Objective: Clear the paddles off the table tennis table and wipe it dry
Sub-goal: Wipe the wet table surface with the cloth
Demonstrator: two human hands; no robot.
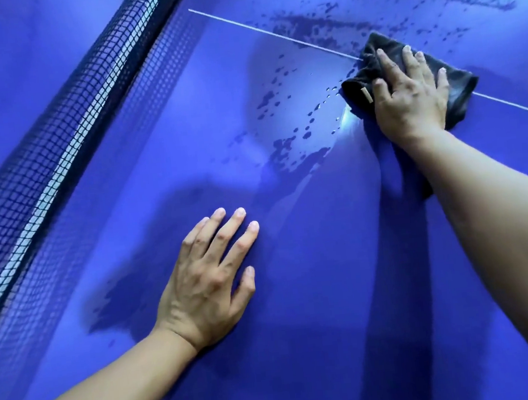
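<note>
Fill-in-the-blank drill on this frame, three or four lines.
The right hand presses a black ____ on the wet table tennis table.
The left hand lies flat, holding ____.
The net stands on the ____ hand's side.
Beside the white ____, water drops remain.
Missing: cloth; nothing; left; line.

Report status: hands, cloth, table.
Right hand presses black folded cloth. Left hand flat on blue tabletop. Water droplets beside cloth; nothing blocking.

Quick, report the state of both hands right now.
Left hand: open, fingers spread flat on the table, holding nothing.
Right hand: open, straight fingers pressing the dark cloth onto the wet table.
</note>
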